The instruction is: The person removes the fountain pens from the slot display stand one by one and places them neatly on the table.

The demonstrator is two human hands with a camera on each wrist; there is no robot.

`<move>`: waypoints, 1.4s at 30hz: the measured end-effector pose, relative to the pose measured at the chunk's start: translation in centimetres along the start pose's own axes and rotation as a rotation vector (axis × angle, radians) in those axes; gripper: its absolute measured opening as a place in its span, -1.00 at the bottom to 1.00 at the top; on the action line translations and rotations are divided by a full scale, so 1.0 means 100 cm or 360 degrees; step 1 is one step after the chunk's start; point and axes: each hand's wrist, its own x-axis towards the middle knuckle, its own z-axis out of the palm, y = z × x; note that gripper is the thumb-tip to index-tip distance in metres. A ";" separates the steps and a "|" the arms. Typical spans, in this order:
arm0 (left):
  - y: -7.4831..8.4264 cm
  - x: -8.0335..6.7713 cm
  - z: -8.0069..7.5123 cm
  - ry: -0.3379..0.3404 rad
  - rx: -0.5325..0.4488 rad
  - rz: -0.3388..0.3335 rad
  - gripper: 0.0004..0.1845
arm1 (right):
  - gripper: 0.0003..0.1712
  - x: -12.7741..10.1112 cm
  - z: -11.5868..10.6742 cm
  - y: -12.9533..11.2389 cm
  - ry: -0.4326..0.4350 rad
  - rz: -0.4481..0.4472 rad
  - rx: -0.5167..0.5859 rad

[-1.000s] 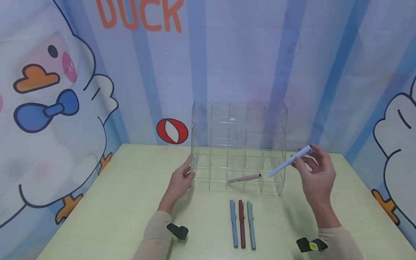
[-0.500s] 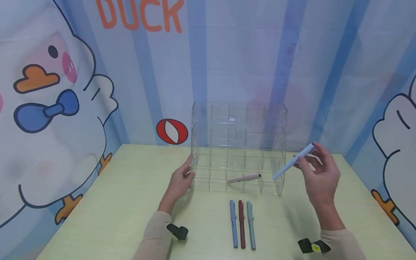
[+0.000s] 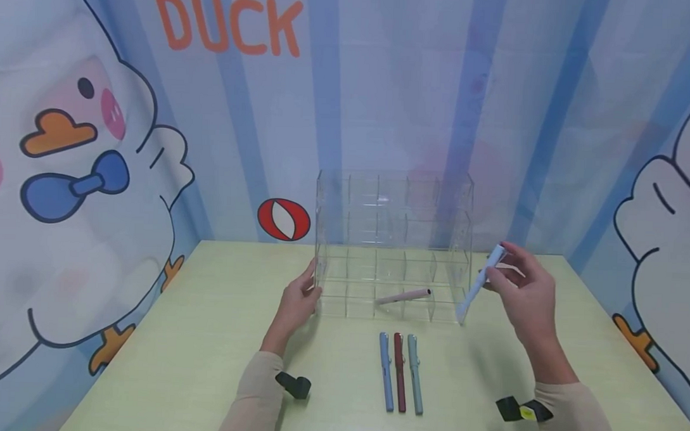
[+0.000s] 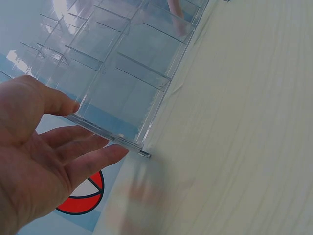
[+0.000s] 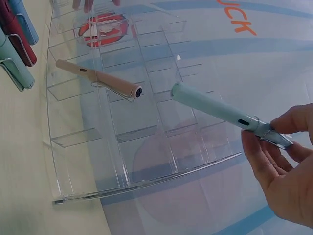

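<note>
A clear acrylic organizer with several compartments stands at the table's middle; a pink pen lies in its bottom row. My right hand pinches a light blue pen by its clip end, its other end slanting down at the organizer's right front edge. In the right wrist view that pen hovers before the organizer, right of the pink pen, pinched by my right hand. My left hand rests with straight fingers against the organizer's left wall; in the left wrist view my left hand sits by its corner.
Side by side in front of the organizer lie a blue pen, a dark red pen and a teal pen. A cartoon duck backdrop closes off the back and sides. The pale green table stretches left and right.
My right hand has shifted slightly left and tipped the light blue pen steeper, its lower end dropping to the organizer's right front edge. The left hand has stayed put.
</note>
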 end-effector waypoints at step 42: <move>0.002 -0.001 0.001 0.0012 0.0017 -0.0031 -0.27 | -0.32 -0.005 0.005 0.014 -0.1041 0.0733 -0.0286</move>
